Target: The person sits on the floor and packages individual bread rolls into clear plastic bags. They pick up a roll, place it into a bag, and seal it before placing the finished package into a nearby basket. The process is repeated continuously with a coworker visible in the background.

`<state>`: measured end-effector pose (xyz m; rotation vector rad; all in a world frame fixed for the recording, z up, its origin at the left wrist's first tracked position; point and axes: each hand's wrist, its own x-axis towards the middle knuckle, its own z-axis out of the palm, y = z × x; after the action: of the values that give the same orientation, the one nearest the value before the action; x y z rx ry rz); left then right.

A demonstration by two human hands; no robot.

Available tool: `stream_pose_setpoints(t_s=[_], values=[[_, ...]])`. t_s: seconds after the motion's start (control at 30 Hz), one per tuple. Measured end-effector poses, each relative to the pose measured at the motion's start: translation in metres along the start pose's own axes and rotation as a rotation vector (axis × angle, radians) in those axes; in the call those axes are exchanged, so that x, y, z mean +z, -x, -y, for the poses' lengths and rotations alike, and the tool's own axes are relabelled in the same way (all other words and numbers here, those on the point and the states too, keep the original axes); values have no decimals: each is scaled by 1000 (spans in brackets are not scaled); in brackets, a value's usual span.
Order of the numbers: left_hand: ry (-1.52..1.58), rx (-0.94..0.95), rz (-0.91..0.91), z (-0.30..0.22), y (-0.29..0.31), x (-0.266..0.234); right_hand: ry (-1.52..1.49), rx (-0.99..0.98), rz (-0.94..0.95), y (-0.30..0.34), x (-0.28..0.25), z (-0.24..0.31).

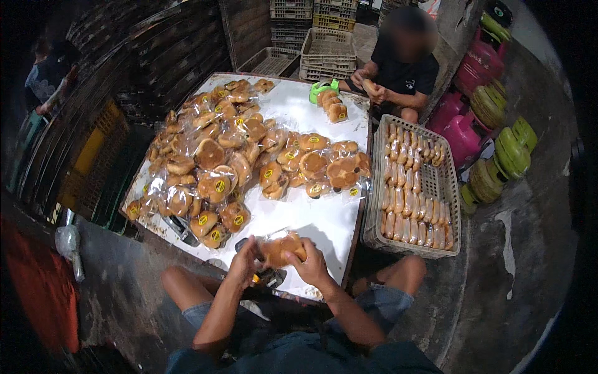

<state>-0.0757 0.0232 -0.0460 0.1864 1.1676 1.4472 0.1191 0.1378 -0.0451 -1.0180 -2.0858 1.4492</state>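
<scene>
We sit at a white-topped desk point(333, 230), its edges worn and dark. A broad heap of clear-bagged round buns point(215, 149), many with yellow round stickers, covers its left side, and more bagged buns point(314, 165) spread across the middle toward the right edge. At the far edge, a short row of buns point(333, 107) sits beside a bright green object point(319, 92); there a co-worker point(405, 75) in a dark shirt holds a bun in both hands. Against the right side of the desk stands a pale plastic crate point(411, 250) with rows of long wrapped breads point(411, 206). Beyond it, pink gas cylinders point(479, 65) and green gas cylinders point(514, 149) stand on the grey floor point(498, 262). Stacked crates point(328, 56) rise behind the desk, and another person point(47, 81) shows at the far left.

Right before us, over the near edge of the desk, a bagged bun pack point(277, 250) lies between our two hands. Our right hand point(308, 262) grasps its right end, thumb across the top. Our left hand point(243, 262) is at its left end, fingers curved; we cannot tell whether it grips the wrapper.
</scene>
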Motion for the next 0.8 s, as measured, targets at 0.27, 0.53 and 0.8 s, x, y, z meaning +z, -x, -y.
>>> stream_pose_setpoints(t_s=[0.27, 0.53, 0.8], values=[[-1445, 627, -265, -15, -212, 33, 435, -241, -74, -17, 56, -122], [-1529, 376, -362, 2, -287, 2, 32, 42, -163, -28, 33, -113], [-116, -209, 344, -7, -64, 56, -664, 68, -183, -40, -36, -65]])
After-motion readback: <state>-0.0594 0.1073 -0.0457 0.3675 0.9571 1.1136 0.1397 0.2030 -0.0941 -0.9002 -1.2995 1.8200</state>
